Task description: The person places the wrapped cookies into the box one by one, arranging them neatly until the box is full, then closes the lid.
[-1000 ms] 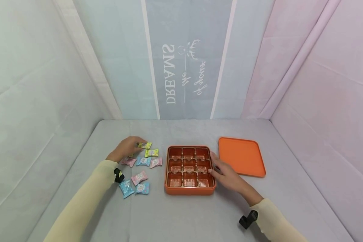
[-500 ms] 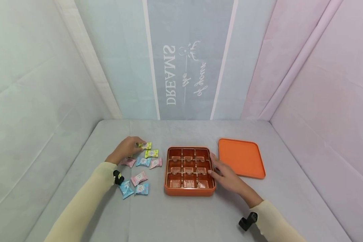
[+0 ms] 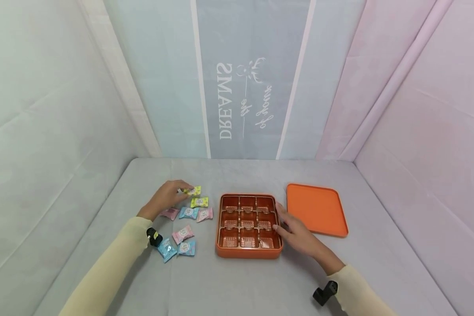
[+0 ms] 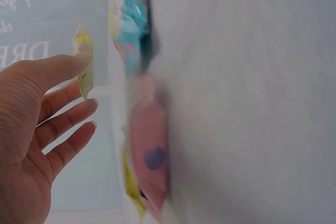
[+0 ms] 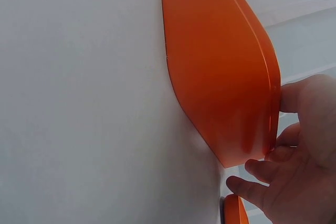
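In the left wrist view a small yellow-green wrapped candy (image 4: 84, 66) is pinched between thumb and index finger of the left hand (image 4: 44, 108), the other fingers loosely bent. From the head view, the left hand (image 3: 167, 195) is over the back of the candy group, beside another yellow candy (image 3: 199, 202). The right hand (image 3: 300, 232) rests its thumb and fingers against the right side of an orange box (image 3: 249, 253) with a nine-compartment insert, all compartments bare. The right wrist view shows the right hand (image 5: 302, 156) touching the box's rim and corner (image 5: 231, 93).
An orange lid (image 3: 317, 210) lies right of the box. Left of the box are pink candies (image 3: 183, 234) and blue candies (image 3: 187, 248), several in all, some partly under the left wrist. Fabric walls stand at the back and both sides.
Both hands hold nearly the same places. The left hand's yellow candy appears slightly raised or shifted right; the whole head view has moved a little. The box stays put under the right hand's touch.
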The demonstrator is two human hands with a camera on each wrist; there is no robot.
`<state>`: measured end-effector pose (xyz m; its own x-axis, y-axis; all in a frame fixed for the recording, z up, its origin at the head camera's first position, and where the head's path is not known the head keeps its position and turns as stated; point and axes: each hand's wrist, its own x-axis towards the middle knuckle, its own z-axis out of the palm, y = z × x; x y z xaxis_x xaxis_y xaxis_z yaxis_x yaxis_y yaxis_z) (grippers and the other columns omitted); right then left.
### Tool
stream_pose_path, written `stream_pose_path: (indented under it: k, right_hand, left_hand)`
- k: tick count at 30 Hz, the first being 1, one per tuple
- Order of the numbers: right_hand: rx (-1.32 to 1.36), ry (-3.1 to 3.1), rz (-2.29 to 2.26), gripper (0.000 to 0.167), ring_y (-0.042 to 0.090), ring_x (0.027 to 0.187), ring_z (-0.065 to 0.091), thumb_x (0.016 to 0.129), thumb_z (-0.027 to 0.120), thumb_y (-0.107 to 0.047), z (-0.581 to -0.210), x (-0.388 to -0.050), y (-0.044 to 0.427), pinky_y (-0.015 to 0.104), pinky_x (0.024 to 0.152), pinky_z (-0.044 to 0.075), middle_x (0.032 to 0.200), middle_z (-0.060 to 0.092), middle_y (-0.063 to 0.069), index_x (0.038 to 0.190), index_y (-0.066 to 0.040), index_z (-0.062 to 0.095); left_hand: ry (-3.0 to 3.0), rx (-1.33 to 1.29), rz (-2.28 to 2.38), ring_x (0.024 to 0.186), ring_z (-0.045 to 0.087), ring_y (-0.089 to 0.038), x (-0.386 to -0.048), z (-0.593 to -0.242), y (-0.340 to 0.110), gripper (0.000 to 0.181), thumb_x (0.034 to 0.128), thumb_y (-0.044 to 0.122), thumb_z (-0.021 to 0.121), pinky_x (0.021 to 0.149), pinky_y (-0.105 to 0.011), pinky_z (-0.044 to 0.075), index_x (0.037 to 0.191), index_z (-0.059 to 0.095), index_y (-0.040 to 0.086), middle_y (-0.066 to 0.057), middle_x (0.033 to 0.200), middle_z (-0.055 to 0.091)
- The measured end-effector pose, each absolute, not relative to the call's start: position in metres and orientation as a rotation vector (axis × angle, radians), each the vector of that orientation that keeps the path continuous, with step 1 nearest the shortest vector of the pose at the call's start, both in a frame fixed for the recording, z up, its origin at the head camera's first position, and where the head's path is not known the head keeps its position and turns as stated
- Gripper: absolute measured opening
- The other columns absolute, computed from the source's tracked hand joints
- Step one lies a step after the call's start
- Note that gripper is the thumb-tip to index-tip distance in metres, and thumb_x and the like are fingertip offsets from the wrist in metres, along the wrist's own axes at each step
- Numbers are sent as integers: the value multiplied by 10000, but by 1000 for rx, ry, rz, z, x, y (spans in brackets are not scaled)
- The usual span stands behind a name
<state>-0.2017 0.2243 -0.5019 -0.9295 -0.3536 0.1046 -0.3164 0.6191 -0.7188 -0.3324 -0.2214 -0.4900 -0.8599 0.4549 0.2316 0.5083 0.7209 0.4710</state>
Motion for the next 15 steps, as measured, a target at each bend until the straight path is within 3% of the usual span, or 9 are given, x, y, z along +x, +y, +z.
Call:
stream_pose_path:
  k: [15]
  right_hand:
    - [-571,2781,-1220,730,324,1522,194,1050,581,-190,-502,-201,225,559,1144,322,1672,164,157,1621,-57,147]
  left_hand:
    - [-2717,-931,-728,1115,672,-273,-319,-467,-191,286,897,134,794,934,-497,552,1182,766,137,-70,1191,725]
